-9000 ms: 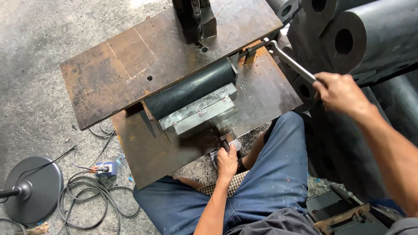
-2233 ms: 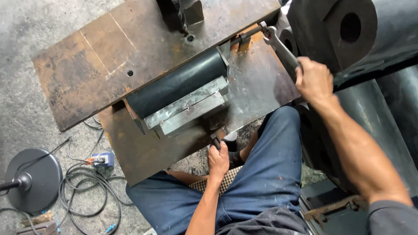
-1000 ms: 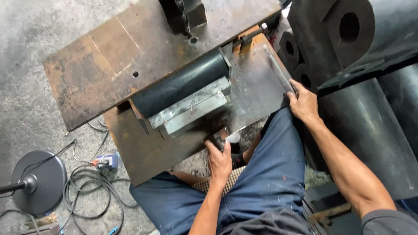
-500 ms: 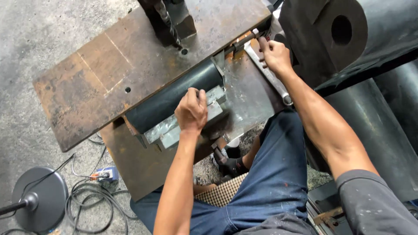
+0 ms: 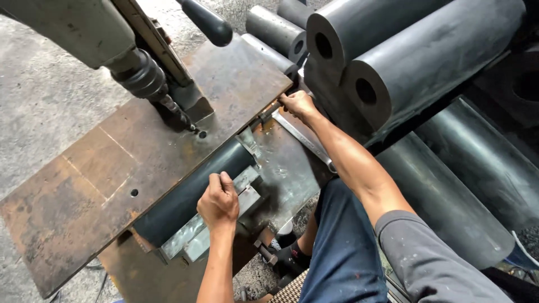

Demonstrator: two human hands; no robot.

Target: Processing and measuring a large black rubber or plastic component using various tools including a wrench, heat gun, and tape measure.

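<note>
A rusty steel table (image 5: pixel 95 185) carries the work, its upper plate brown, scored with a seam and pierced by a small hole toward the left end. Along the upper plate's near edge lies a dark rubber cylinder (image 5: pixel 185 196), with two grey metal bars (image 5: pixel 193 238) beside it on the lower plate (image 5: pixel 289 174). A long flat wrench (image 5: pixel 306 143) lies across that lower plate near the right edge. The drill column's foot (image 5: pixel 191 104) stands at the far edge.

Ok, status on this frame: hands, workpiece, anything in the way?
Left hand closed on the black cylinder beside the metal clamp bars. Right hand gripping the fitting at the plate's far edge; wrench lying beneath it. Drill bit clear of both hands.
</note>
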